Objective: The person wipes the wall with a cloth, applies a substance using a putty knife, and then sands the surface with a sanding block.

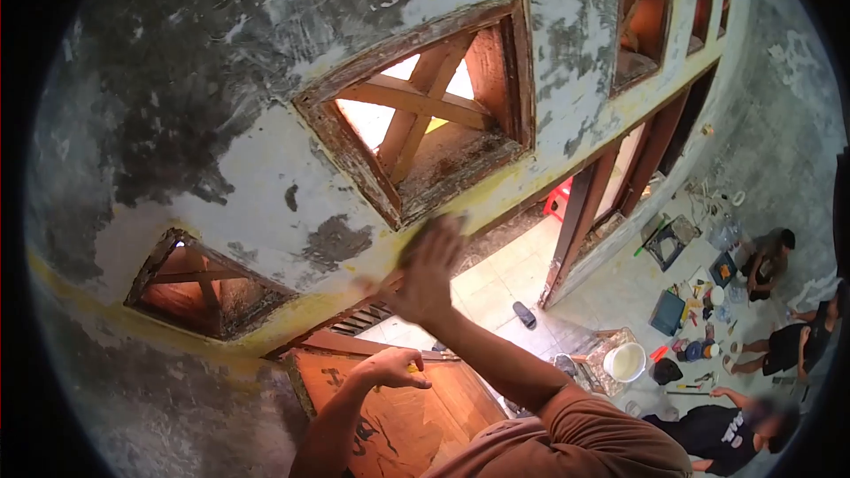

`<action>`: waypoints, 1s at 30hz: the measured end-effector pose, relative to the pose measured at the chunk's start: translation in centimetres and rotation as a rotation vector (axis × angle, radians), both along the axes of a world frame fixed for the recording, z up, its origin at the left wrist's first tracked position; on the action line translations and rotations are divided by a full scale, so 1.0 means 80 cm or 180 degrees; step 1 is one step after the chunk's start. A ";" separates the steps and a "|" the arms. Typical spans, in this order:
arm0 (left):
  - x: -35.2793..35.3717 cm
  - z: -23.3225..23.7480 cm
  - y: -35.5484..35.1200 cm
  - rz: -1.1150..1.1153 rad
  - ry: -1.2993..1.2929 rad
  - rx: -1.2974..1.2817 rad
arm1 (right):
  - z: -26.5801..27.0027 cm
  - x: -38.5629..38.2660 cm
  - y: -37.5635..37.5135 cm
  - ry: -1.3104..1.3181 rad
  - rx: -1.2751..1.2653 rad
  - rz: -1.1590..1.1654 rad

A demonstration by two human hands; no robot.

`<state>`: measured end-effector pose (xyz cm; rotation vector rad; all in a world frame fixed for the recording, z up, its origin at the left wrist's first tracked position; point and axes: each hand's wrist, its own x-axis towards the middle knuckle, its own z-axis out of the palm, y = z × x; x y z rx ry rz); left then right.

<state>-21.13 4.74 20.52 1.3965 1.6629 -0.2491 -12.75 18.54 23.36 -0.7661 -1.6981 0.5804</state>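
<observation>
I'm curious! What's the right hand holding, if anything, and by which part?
The right hand holds a dark, blurry thing, fingers laid over the side facing us.

You are in a tiled room under renovation, shown by the patchily plastered wall (266,159), the weathered window frames (400,204), and floor-strewn tools (695,310).

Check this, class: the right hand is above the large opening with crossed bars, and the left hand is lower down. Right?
Not above: the head view shows the right hand below the large opening with crossed bars. The left hand is lower down.
</observation>
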 end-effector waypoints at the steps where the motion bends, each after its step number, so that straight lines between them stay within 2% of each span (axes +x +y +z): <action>1: 0.004 -0.011 0.000 0.0104 -0.0005 -0.0172 | -0.019 0.001 0.010 -0.0457 0.0430 -0.0009; 2: 0.003 -0.022 -0.002 0.0042 -0.0018 -0.0189 | -0.037 0.005 0.026 -0.0908 0.0851 -0.0025; 4: -0.004 -0.039 -0.006 -0.0231 0.0040 0.0014 | -0.019 0.045 0.080 -0.0949 0.0457 0.0053; 5: -0.004 -0.033 -0.006 -0.0212 0.0063 0.0023 | 0.003 0.055 0.102 -0.0281 0.0062 -0.0412; 6: 0.004 -0.006 0.001 0.0246 -0.0085 -0.0303 | 0.024 0.062 0.110 0.0371 -0.0347 -0.0874; 7: 0.000 -0.008 0.003 0.0200 -0.0100 -0.0084 | 0.035 0.063 0.103 0.0969 -0.0647 -0.0820; 8: -0.003 -0.011 0.001 0.0146 -0.0111 0.0126 | 0.008 0.029 0.088 0.0541 -0.0917 -0.1096; 10: -0.008 -0.003 0.015 0.0045 -0.0143 0.0200 | -0.039 -0.020 0.007 0.0356 -0.0085 -0.0657; 12: 0.005 0.019 0.020 0.0420 -0.0030 -0.0348 | -0.062 -0.010 -0.029 -0.1060 0.0302 0.0222; 13: 0.000 0.007 0.017 0.0391 -0.0008 -0.0367 | -0.084 0.001 0.000 -0.1451 0.0831 0.0089; 14: -0.010 -0.012 0.010 0.0391 0.0011 -0.0352 | -0.082 0.018 0.034 -0.1552 0.0870 0.0117; 15: -0.023 -0.035 0.000 0.0029 0.0172 0.0112 | -0.082 0.032 0.070 -0.1141 0.1086 -0.0444; 16: -0.031 -0.048 -0.008 -0.0325 0.0314 0.0548 | -0.044 0.049 0.101 0.0013 0.0536 -0.0678; 17: -0.015 -0.003 0.003 0.0151 0.0214 0.0037 | -0.026 0.063 0.131 0.0667 -0.0536 -0.0738; 18: -0.010 0.017 0.011 0.0446 0.0042 -0.0227 | -0.027 0.056 0.125 0.0631 -0.0545 -0.0728; 20: -0.014 0.014 0.010 0.0432 -0.0225 0.0161 | -0.031 0.017 0.097 0.0683 -0.0186 -0.1177; 22: -0.010 0.030 0.016 0.0502 -0.0377 -0.0098 | -0.088 -0.045 -0.009 0.0307 -0.0011 -0.0329; 23: -0.011 0.027 0.016 0.0454 -0.0384 -0.0066 | -0.070 -0.028 -0.036 -0.0640 0.0020 0.0273; 24: -0.012 0.025 0.013 0.0402 -0.0383 -0.0050 | -0.080 -0.021 -0.021 -0.1083 0.0433 0.0050; 25: -0.019 0.016 0.007 0.0354 -0.0356 -0.0075 | -0.049 0.007 0.001 -0.1723 -0.0120 0.0231; 26: -0.030 -0.001 -0.001 0.0134 -0.0323 0.0329 | -0.014 0.040 0.035 -0.2334 -0.0653 0.0427; 27: -0.039 -0.009 -0.004 -0.0070 -0.0304 0.0741 | -0.028 0.054 0.092 -0.0994 -0.0433 -0.0371; 28: -0.042 -0.004 -0.002 -0.0072 -0.0305 0.0740 | -0.045 0.057 0.136 0.0333 -0.0212 -0.1123; 29: -0.039 0.005 0.001 0.0233 -0.0293 0.0480 | -0.043 0.053 0.148 0.0298 -0.0225 -0.1121; 30: -0.034 0.014 0.004 0.0541 -0.0290 0.0220 | -0.041 0.050 0.155 0.0846 -0.0809 -0.1062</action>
